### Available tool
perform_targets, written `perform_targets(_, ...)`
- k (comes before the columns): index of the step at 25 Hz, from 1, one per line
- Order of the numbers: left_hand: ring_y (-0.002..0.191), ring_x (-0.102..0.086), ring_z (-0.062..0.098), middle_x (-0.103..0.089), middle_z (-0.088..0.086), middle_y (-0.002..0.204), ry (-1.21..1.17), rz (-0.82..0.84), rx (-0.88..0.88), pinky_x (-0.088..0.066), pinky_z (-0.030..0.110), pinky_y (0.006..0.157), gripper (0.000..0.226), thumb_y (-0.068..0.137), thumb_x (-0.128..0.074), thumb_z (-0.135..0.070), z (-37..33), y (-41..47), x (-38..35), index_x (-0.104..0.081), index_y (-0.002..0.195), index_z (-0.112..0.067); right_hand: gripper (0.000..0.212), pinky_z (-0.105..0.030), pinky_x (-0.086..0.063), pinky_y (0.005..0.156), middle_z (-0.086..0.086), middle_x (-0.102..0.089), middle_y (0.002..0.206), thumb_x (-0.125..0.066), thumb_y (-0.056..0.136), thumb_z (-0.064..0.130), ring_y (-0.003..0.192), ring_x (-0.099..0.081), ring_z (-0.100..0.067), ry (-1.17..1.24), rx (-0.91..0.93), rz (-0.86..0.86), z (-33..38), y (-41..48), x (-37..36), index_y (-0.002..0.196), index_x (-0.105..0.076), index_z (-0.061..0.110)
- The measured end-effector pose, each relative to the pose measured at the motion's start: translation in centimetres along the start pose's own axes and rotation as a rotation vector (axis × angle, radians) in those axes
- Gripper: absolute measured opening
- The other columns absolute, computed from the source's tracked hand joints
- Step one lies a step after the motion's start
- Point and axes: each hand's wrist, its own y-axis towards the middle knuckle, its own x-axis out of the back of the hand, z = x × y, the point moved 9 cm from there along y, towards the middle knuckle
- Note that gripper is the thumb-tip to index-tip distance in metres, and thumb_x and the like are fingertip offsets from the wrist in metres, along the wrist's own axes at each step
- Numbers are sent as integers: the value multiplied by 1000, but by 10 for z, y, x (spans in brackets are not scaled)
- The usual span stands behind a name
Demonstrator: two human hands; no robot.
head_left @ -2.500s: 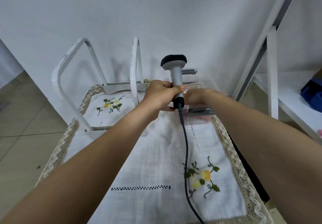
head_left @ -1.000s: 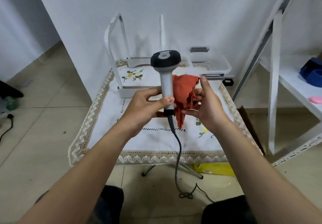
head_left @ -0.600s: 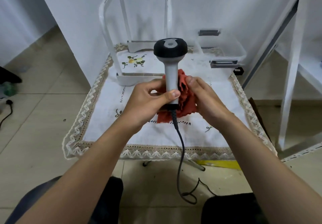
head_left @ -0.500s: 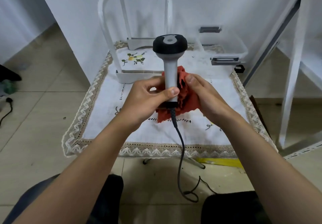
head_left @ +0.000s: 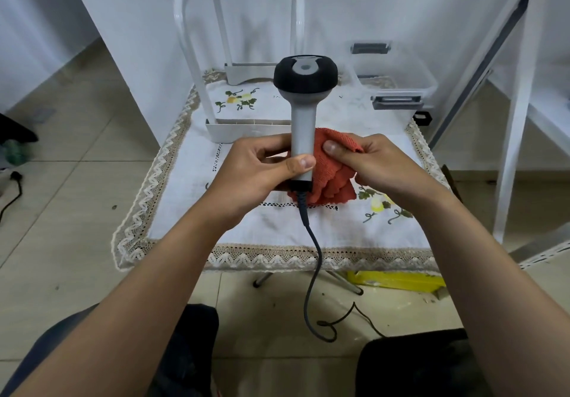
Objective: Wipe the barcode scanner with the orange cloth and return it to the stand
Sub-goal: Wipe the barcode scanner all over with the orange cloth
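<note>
I hold the barcode scanner [head_left: 303, 109] upright above the table, grey handle below a black head. My left hand [head_left: 259, 170] grips the lower handle, thumb across its front. My right hand [head_left: 370, 162] presses the orange cloth [head_left: 331, 177] against the handle's right side, thumb on the cloth. The scanner's dark cable [head_left: 311, 261] hangs from the handle down to the floor. A white stand [head_left: 197, 66] made of bent tubes with flat bases sits at the table's far left.
The small table wears a white embroidered tablecloth [head_left: 277, 224] with a lace border. A clear plastic box [head_left: 398, 78] stands at the back right. A white shelf frame [head_left: 518, 103] rises on the right. A yellow object [head_left: 398, 281] lies on the tiled floor under the table.
I drew the scanner away from the stand toward me and took up the orange cloth in my right hand. The cloth went against the handle, and the right hand has slid slightly down it.
</note>
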Motion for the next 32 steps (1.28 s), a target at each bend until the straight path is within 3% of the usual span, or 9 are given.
perform_targets(6, 94, -75, 34, -77, 21, 100, -41, 65, 85, -63, 48, 82, 30, 83, -79, -19, 11, 1, 0, -76, 110, -7, 31, -41, -49, 65, -28, -69, 72, -60, 101, 39, 61, -64, -29, 75, -38, 0, -7, 3, -5, 82, -76, 20)
perform_targets(9, 91, -76, 31, -78, 16, 98, -26, 17, 102, -63, 51, 83, 36, 77, -77, -25, 12, 2, 4, -77, 109, -7, 8, -33, -57, 63, -7, -75, 84, -76, 91, 27, 69, -69, -15, 75, 39, -104, -1, 4, 6, 89, -75, 19)
perform_targets(12, 86, -75, 26, -78, 7, 92, 9, -35, 112, -63, 53, 83, 35, 78, -78, -27, 14, 5, 9, -77, 108, -9, 20, -25, -50, 83, 0, -66, 107, -89, 76, 27, 93, -62, -13, -169, 250, -241, 13, 6, 21, 86, -72, 21)
perform_targets(17, 92, -78, 32, -80, 15, 101, 95, -78, 98, -63, 53, 86, 26, 88, -78, -18, 16, 8, 13, -78, 113, -11, 7, -17, -29, 87, 7, -54, 111, -77, 85, 43, 104, -42, -17, -575, 353, -66, 21, 2, 1, 79, -75, 40)
perform_targets(21, 90, -79, 27, -76, 2, 118, 59, -123, 98, -64, 49, 81, 29, 88, -78, -14, 15, 7, 12, -76, 116, -6, 14, -31, -45, 99, 13, -62, 134, -72, 95, 25, 115, -61, -6, -54, 265, -30, 20, 1, 3, 85, -82, 25)
perform_targets(23, 88, -79, 24, -70, 4, 128, 52, -147, 94, -64, 46, 79, 29, 89, -77, -14, 14, 7, 15, -75, 116, -4, 19, -39, -51, 86, 11, -65, 136, -69, 96, 18, 106, -69, -13, 244, 141, -139, 3, 6, 12, 84, -83, 13)
perform_targets(26, 85, -77, 22, -77, 7, 109, 47, -116, 87, -64, 46, 82, 28, 90, -76, -14, 11, 5, 13, -75, 117, -6, 19, -44, -56, 88, 6, -66, 136, -68, 96, 12, 109, -71, -13, 424, 37, -259, -16, 13, 19, 88, -79, -1)
perform_targets(29, 82, -77, 21, -78, 10, 95, 49, -109, 91, -63, 47, 83, 27, 90, -76, -16, 11, 3, 8, -76, 115, -10, 25, -38, -61, 72, -5, -73, 124, -57, 100, 8, 99, -74, -22, 586, 3, -258, -15, 14, 6, 102, -70, -12)
perform_targets(32, 78, -73, 19, -78, 17, 98, 37, -150, 112, -63, 47, 81, 26, 91, -75, -17, 17, 4, 7, -77, 116, -11, 24, -33, -58, 63, -18, -77, 97, -48, 100, 7, 78, -72, -28, 757, -39, -288, -14, 12, -4, 93, -68, -6)
